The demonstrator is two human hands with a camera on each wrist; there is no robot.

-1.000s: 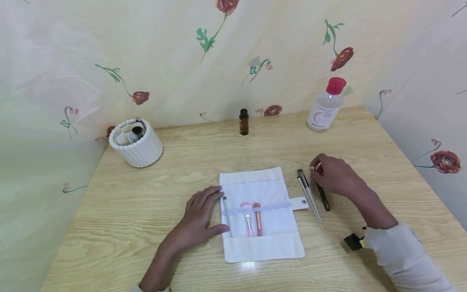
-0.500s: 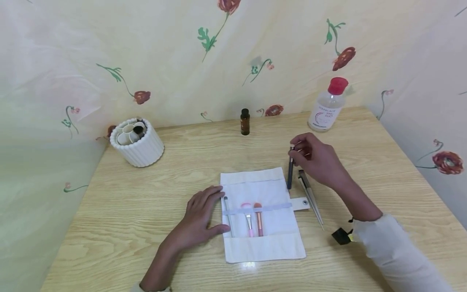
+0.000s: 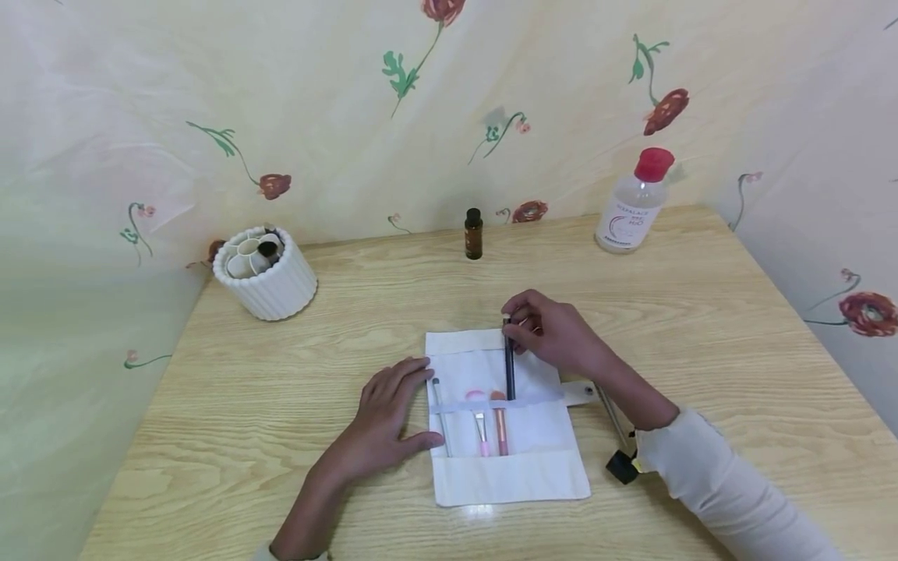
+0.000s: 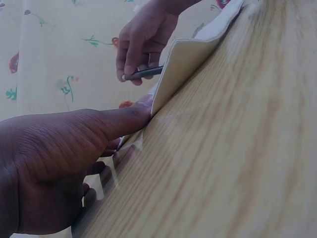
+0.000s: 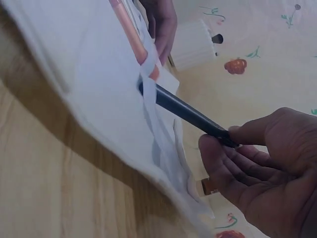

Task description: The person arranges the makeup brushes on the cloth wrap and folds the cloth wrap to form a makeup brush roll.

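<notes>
A white fabric brush roll (image 3: 508,477) lies spread out on the wooden table. Across it, a pale elastic strap (image 3: 463,406) holds a slim grey brush (image 3: 443,425), a pink brush (image 3: 480,427) and a copper-coloured brush (image 3: 501,428). My right hand (image 3: 554,333) pinches a black makeup brush (image 5: 185,111) near one end between thumb and fingers. The other end of that brush passes under the strap in the right wrist view. My left hand (image 3: 382,417) rests with extended fingers at the roll's left edge, its thumb (image 4: 130,118) touching the fabric.
Right of the roll's snap tab (image 3: 577,393), a pale-handled brush (image 3: 612,413) is partly hidden by my right forearm. A ribbed white holder with brushes (image 3: 270,284) stands back left. Behind are a small amber bottle (image 3: 473,236) and a red-capped clear bottle (image 3: 629,214).
My right hand has picked up the black makeup brush from the table on the right and carried it left to the roll's strap. My left hand has stayed in place.
</notes>
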